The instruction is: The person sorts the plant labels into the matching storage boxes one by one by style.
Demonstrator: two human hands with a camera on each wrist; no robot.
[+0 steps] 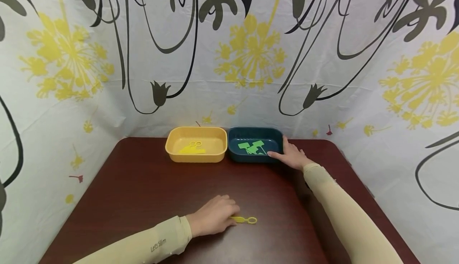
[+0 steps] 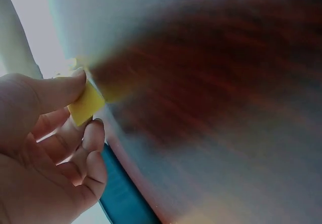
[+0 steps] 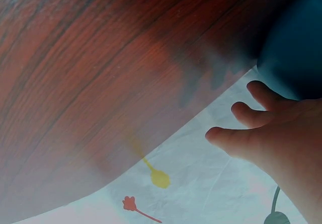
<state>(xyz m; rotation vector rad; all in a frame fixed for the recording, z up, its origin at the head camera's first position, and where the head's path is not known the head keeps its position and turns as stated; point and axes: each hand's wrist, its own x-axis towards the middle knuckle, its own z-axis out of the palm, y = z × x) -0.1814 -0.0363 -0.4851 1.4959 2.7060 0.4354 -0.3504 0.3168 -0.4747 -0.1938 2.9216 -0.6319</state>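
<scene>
My left hand (image 1: 215,215) is low over the middle of the table, pinching a flat yellow piece with a ring at one end (image 1: 247,220). Its ring sticks out to the right of the fingers. In the left wrist view, a square yellow part (image 2: 86,105) shows between thumb and fingertips. At the back, my right hand (image 1: 292,155) rests against the right end of a dark blue bin (image 1: 254,159), thumb at the front rim and fingers along the side. The right wrist view shows those fingers (image 3: 246,116) spread beside the blue wall. Several flat green pieces (image 1: 252,148) lie inside that bin.
A yellow bin (image 1: 197,158) stands directly left of the blue one, with yellow pieces (image 1: 193,150) in it. Both sit at the back edge of the dark red-brown wooden table (image 1: 143,184). A patterned white cloth (image 1: 222,108) surrounds the table behind and at the sides.
</scene>
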